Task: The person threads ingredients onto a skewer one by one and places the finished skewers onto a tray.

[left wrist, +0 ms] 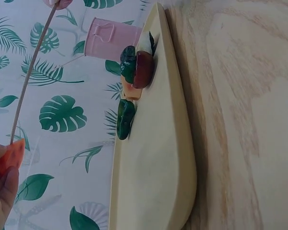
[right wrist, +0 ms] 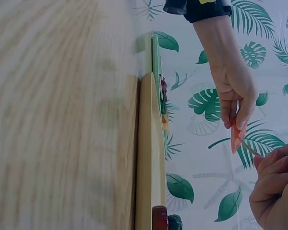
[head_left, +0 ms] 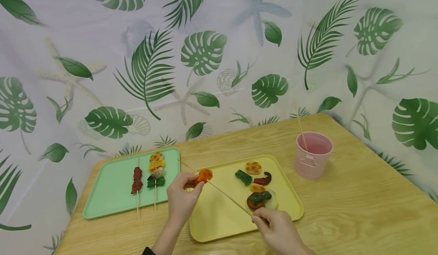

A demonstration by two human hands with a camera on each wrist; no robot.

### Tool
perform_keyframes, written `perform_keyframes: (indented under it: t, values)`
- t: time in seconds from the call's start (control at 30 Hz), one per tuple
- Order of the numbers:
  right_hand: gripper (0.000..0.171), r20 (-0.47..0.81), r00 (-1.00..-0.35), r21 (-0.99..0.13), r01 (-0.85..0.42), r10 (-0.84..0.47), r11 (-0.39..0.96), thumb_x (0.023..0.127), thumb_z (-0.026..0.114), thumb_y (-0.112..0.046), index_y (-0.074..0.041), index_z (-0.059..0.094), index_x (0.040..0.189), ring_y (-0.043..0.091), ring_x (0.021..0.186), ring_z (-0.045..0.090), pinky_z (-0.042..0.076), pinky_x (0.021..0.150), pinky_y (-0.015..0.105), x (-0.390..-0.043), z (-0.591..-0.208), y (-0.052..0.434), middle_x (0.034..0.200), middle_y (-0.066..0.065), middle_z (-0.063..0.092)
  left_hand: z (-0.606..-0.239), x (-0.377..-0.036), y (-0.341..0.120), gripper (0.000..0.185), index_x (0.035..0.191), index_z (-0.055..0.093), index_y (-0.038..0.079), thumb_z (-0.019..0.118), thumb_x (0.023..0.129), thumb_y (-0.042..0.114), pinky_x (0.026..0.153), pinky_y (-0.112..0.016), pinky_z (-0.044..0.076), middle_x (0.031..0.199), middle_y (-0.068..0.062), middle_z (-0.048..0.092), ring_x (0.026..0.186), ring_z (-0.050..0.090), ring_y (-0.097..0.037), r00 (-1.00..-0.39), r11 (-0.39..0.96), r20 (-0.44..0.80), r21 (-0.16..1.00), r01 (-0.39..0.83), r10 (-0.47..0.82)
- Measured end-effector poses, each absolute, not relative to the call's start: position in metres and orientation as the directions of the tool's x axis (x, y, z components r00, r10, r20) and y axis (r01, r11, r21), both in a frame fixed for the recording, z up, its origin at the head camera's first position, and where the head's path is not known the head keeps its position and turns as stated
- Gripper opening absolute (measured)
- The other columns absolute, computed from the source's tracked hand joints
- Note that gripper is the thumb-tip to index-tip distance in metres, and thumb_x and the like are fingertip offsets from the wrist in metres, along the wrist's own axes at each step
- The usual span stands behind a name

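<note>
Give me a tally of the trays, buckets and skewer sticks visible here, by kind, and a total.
Trays: 2 (green tray, yellow tray)
Buckets: 1 (pink bucket)
Sticks: 4 (dark-red-food stick, mixed-food stick, held stick, stick in the bucket)
Total: 7

Looks like wood on the surface [head_left: 362, 213], with streaky grain under a smooth, faintly satin finish. Seems smooth plastic in the yellow tray [head_left: 219, 220] and the green tray [head_left: 109, 190], low in sheen. Appears plain, smooth wood along the stick [head_left: 229, 196]. Looks shiny and plastic-like on the orange piece [head_left: 204, 176] and the green pepper [left wrist: 126, 119], lumpier on the red meat [head_left: 137, 185]. Smooth on the pink bucket [head_left: 309, 168]; cannot tell metal from plastic. Seems matt, dark cloth at the sleeve [right wrist: 209, 12].
</note>
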State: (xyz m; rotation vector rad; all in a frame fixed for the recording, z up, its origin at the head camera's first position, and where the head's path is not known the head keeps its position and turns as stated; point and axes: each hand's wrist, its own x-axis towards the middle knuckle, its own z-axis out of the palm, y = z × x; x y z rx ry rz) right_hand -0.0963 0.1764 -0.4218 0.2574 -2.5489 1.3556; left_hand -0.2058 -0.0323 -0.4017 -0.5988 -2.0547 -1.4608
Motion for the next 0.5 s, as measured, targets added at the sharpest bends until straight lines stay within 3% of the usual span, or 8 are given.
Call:
perform_keyframes:
  t: [0.2,0.4,0.5]
  values:
    - [0.009,0.275,-0.96,-0.783,-0.256,-0.054,0.566,0.088,0.06,-0.004,-0.005,0.068,0.083,-0.002,0.052,0.044,0.042,0.048,0.02,-0.093,-0.426,0.174,0.073,-0.001,0.064,-0.418,-0.217,-0.032,0.017,0.078,0.068,-0.003,0.075,0.066,-0.012,0.057,-0.028,0.053,0.076,-0.01,0.062,0.063,0.061,-0.022,-0.746,0.294,0.663,0.702,0.648,0.063]
    - [0.011,0.468,-0.883,-0.678,-0.39,-0.043,0.623,0.083,0.063,0.004,-0.006,0.066,0.08,-0.005,0.05,0.041,0.038,0.043,0.018,-0.093,-0.427,0.173,0.066,-0.004,0.061,-0.423,-0.216,-0.031,0.015,0.078,0.069,0.0,0.076,0.069,-0.008,0.06,-0.023,0.053,0.078,-0.007,0.063,0.066,0.062,-0.018,-0.773,0.248,0.632,0.742,0.623,0.05]
    - [0.011,0.452,-0.891,-0.705,-0.39,-0.048,0.593,0.085,0.062,0.002,-0.007,0.066,0.08,-0.004,0.048,0.036,0.036,0.042,0.019,-0.094,-0.427,0.174,0.064,-0.007,0.057,-0.423,-0.216,-0.031,0.015,0.078,0.069,0.0,0.076,0.069,-0.008,0.061,-0.021,0.052,0.078,-0.007,0.062,0.066,0.062,-0.018,-0.769,0.246,0.638,0.74,0.626,0.038]
